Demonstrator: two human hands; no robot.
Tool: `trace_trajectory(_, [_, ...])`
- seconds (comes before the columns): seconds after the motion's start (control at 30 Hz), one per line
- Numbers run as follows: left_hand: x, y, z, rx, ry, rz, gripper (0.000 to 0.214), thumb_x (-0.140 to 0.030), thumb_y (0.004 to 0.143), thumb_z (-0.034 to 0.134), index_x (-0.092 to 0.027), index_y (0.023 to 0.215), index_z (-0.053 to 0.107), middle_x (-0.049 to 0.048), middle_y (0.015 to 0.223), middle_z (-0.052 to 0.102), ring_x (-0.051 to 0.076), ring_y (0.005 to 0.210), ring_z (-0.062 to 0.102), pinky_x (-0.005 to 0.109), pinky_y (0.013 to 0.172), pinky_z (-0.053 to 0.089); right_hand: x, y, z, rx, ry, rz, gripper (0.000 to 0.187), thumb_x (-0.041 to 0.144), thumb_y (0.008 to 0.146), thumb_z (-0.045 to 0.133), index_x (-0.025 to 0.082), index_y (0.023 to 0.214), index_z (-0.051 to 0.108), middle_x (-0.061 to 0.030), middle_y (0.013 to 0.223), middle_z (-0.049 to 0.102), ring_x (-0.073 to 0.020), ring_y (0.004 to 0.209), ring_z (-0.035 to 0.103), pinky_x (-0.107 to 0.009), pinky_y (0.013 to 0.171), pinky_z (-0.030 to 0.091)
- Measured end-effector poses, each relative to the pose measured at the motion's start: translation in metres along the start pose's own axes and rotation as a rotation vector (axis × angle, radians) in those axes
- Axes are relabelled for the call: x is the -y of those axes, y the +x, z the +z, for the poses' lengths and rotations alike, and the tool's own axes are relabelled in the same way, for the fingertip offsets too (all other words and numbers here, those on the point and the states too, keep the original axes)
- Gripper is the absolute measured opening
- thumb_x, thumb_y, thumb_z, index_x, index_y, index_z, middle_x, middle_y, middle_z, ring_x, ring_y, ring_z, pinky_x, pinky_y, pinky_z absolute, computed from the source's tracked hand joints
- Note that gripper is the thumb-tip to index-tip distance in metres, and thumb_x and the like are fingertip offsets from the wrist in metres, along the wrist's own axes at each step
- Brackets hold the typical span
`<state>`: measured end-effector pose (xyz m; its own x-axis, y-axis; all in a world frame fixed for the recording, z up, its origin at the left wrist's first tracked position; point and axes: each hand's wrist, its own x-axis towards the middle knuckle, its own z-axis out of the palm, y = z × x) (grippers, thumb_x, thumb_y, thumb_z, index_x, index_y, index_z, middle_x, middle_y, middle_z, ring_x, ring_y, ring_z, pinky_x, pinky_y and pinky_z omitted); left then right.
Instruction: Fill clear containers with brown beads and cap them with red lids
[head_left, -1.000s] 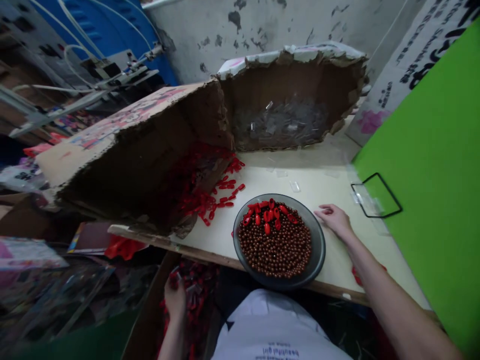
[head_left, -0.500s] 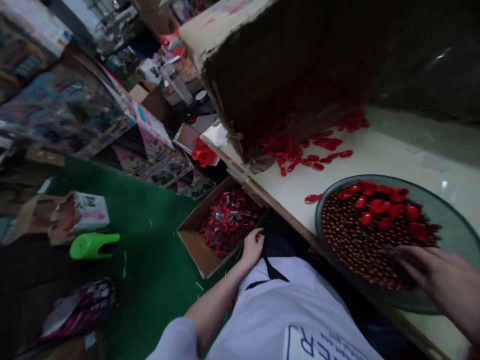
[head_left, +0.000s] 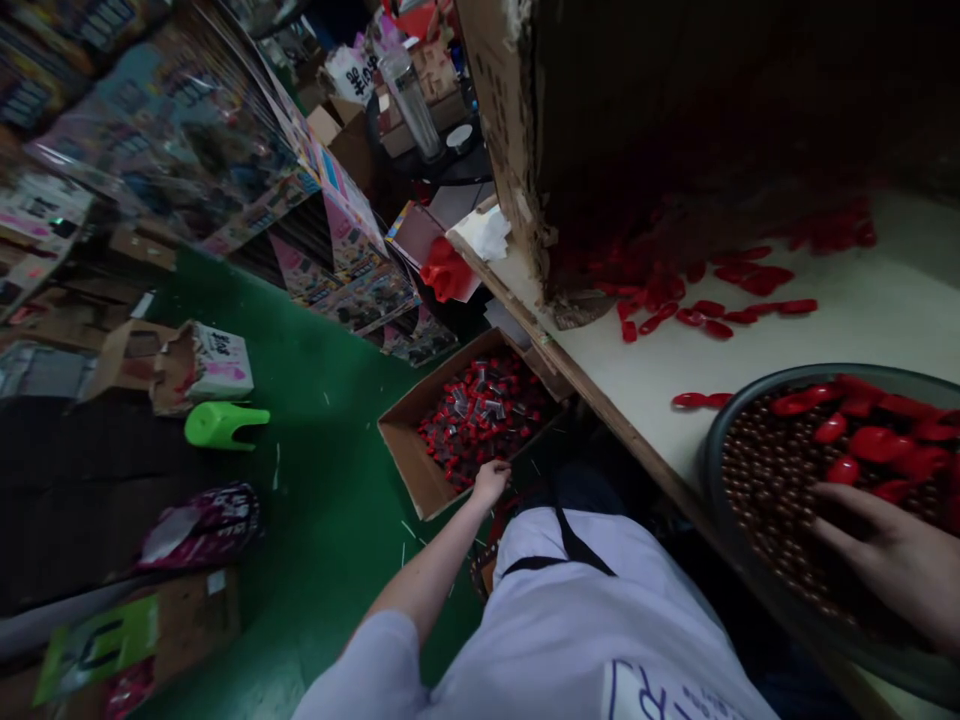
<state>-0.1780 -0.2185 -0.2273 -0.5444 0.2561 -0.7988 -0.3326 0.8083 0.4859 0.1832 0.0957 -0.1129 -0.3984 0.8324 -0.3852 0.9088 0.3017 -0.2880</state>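
My left hand (head_left: 490, 481) reaches down to the near edge of a cardboard box (head_left: 411, 468) on the green floor, filled with red and silver pieces (head_left: 484, 410); its fingers curl at the box rim, and what they hold is hidden. My right hand (head_left: 892, 560) lies with fingers spread on the brown beads (head_left: 772, 480) in a dark round bowl (head_left: 731, 560) on the table. Red plastic pieces (head_left: 870, 435) are heaped at the bowl's far side.
More red pieces (head_left: 705, 300) lie scattered on the cream tabletop (head_left: 862, 330) before a large torn carton (head_left: 525, 150). The floor holds a green plastic object (head_left: 223, 424), small boxes (head_left: 202, 362), printed packaging stacks (head_left: 330, 230) and a dark bag (head_left: 199, 525).
The view has swung left and down to the floor. My left hand moved from the box's side onto its near edge. My right hand went from the table beside the bowl onto the beads.
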Motion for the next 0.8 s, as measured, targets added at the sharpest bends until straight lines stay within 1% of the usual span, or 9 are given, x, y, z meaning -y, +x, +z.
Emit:
trace_trajectory(0.07, [-0.002,0.001,-0.001,0.007,-0.025,-0.021,0.034,-0.034,0.09,0.055,-0.014,0.117,0.056,0.0093,0.115,0.059,0.02,0.098,0.061,0.04,0.083,0.053,-0.002,-0.002,-0.003,0.022,0.161,0.023,0.043,0.055,0.061,0.06,0.03,0.096,0.065,-0.0072,0.094,0.072,-0.0307,0.076,0.068,-0.043,0.073,0.051])
trace_trajectory(0.13, [-0.007,0.0,-0.003,-0.003,-0.045,-0.014,0.033,-0.034,0.09,0.055,-0.014,0.116,0.056,0.0088,0.113,0.06,0.019,0.096,0.061,0.039,0.081,0.054,0.005,-0.01,-0.01,0.033,0.337,-0.03,0.039,0.055,0.062,0.064,0.034,0.095,0.065,-0.0051,0.101,0.072,-0.0295,0.088,0.068,-0.042,0.083,0.049])
trace_trajectory(0.2, [-0.017,-0.001,-0.004,-0.029,-0.056,0.019,0.029,-0.034,0.09,0.055,-0.013,0.111,0.058,0.0074,0.105,0.062,0.017,0.088,0.062,0.036,0.076,0.054,0.018,-0.023,-0.019,0.016,0.494,-0.06,0.036,0.052,0.065,0.068,0.034,0.096,0.066,-0.0058,0.107,0.071,-0.0283,0.099,0.066,-0.041,0.094,0.045])
trace_trajectory(0.27, [-0.031,-0.004,-0.005,-0.066,-0.064,0.087,0.025,-0.031,0.089,0.055,-0.011,0.104,0.06,0.0056,0.091,0.064,0.014,0.076,0.062,0.031,0.069,0.053,0.032,-0.037,-0.028,-0.036,0.645,-0.045,0.034,0.047,0.066,0.073,0.032,0.095,0.067,-0.0083,0.106,0.071,-0.0277,0.098,0.066,-0.04,0.094,0.046])
trace_trajectory(0.37, [-0.065,-0.013,-0.004,-0.133,-0.081,0.261,0.025,-0.026,0.088,0.052,-0.009,0.104,0.061,0.0036,0.076,0.062,0.012,0.065,0.06,0.025,0.064,0.049,0.048,-0.054,-0.038,-0.128,0.897,-0.064,0.03,0.041,0.068,0.075,0.027,0.094,0.067,-0.0104,0.1,0.072,-0.0254,0.09,0.068,-0.038,0.088,0.051])
trace_trajectory(0.5, [-0.127,-0.034,0.006,-0.163,-0.109,0.54,0.034,-0.027,0.085,0.051,-0.014,0.116,0.057,0.0028,0.082,0.063,0.013,0.07,0.06,0.025,0.067,0.048,0.059,-0.062,-0.046,-0.234,1.085,-0.065,0.031,0.036,0.07,0.077,0.024,0.095,0.065,-0.0067,0.096,0.072,-0.0216,0.089,0.069,-0.036,0.085,0.054])
trace_trajectory(0.63, [-0.178,-0.063,0.025,-0.134,-0.097,0.858,0.036,-0.034,0.086,0.052,-0.017,0.117,0.057,0.0028,0.082,0.064,0.014,0.073,0.062,0.027,0.07,0.05,0.063,-0.056,-0.049,-0.229,1.15,-0.073,0.031,0.036,0.071,0.076,0.023,0.096,0.064,-0.0047,0.098,0.073,-0.0204,0.092,0.069,-0.036,0.088,0.053])
trace_trajectory(0.7, [-0.184,-0.07,0.034,-0.115,0.024,0.912,0.036,-0.034,0.089,0.047,-0.017,0.12,0.055,0.0043,0.088,0.065,0.015,0.079,0.063,0.028,0.075,0.051,0.062,-0.054,-0.048,-0.219,1.152,-0.058,0.032,0.037,0.071,0.076,0.023,0.096,0.064,-0.0049,0.099,0.073,-0.0208,0.092,0.069,-0.036,0.088,0.054])
trace_trajectory(0.8, [-0.162,-0.058,0.033,-0.094,0.399,0.75,0.035,-0.028,0.094,0.038,-0.018,0.125,0.051,0.0072,0.106,0.065,0.016,0.094,0.062,0.029,0.085,0.049,0.057,-0.053,-0.043,-0.22,1.1,-0.015,0.034,0.039,0.068,0.077,0.024,0.097,0.064,-0.005,0.098,0.073,-0.0212,0.09,0.069,-0.036,0.088,0.053])
